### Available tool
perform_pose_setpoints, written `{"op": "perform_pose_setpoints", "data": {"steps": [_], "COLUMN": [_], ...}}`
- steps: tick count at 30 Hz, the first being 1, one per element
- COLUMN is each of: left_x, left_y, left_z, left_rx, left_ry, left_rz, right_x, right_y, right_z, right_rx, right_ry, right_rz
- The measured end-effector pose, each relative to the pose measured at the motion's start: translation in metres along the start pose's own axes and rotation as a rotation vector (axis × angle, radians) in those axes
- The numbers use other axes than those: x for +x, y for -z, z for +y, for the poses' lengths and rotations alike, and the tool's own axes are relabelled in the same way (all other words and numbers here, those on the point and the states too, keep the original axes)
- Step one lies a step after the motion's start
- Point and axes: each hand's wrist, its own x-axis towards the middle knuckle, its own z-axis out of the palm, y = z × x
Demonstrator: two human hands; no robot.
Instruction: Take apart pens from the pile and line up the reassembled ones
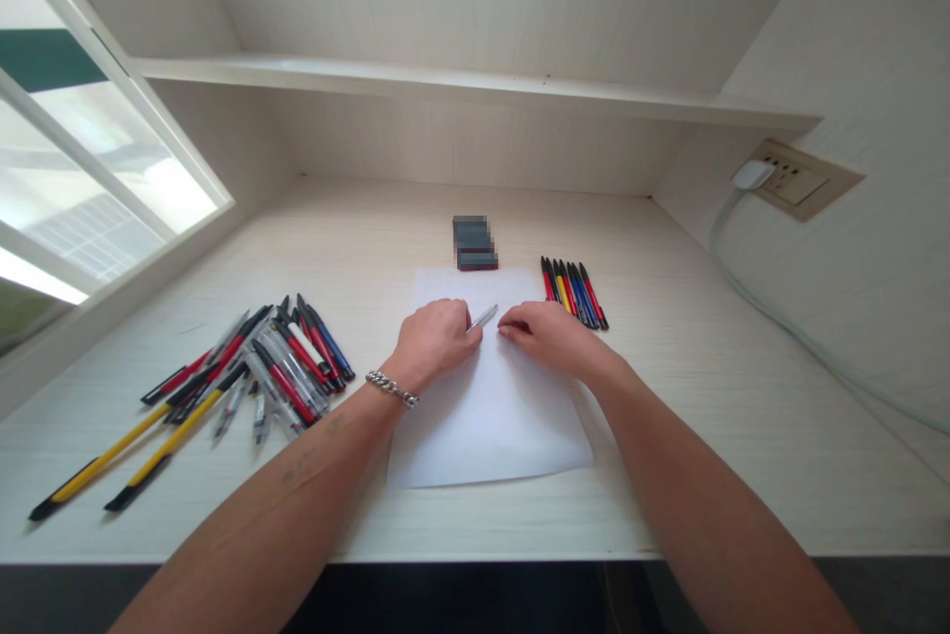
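A white sheet of paper (pixel 490 416) lies on the pale desk (pixel 705 397) in front of me. My left hand (pixel 434 337) is closed around a silver pen (pixel 484 317), whose end sticks out to the right. My right hand (pixel 545 332) rests on the paper beside it, fingers curled, fingertips close to the pen's end. A heap of several red, black, blue and yellow pens (pixel 252 367) lies to the left of the paper. A neat row of several pens (pixel 575 293) lies to the right of the paper's far corner.
A small dark block (pixel 473 243), blurred out, sits beyond the paper. A wall socket with a white plug (pixel 753 175) and a cable (pixel 779 317) runs along the right wall. A shelf (pixel 475 85) hangs above the desk, a window (pixel 89 189) at left.
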Motion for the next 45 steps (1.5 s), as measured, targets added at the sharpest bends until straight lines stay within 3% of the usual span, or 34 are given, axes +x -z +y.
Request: {"op": "perform_pose_setpoints", "data": {"steps": [12,18,22,31,38,45], "left_x": [-0.008,-0.011,-0.013,-0.012,-0.012,-0.015], "left_y": [0.016,0.016,0.015,0.013,0.011,0.017], "left_z": [-0.015,-0.020,-0.019,-0.023,-0.024,-0.021], "left_rx": [-0.199,-0.319,-0.308,-0.265,-0.230,-0.359], "left_ry": [-0.110,-0.217,-0.281,-0.314,-0.303,-0.238], "left_rz": [0.085,0.212,0.269,0.351,0.299,0.256], "right_x": [0.001,0.006,0.008,0.009,0.016,0.016], "right_y": [0.001,-0.002,-0.006,-0.012,-0.025,-0.024], "right_z": [0.004,0.005,0.001,-0.003,0.001,-0.005], "right_rx": [0.120,0.500,0.702,0.650,0.692,0.695], "right_ry": [-0.064,-0.175,-0.161,-0.121,-0.148,-0.083], "right_rz": [0.127,0.208,0.175,0.099,0.201,0.277]}}
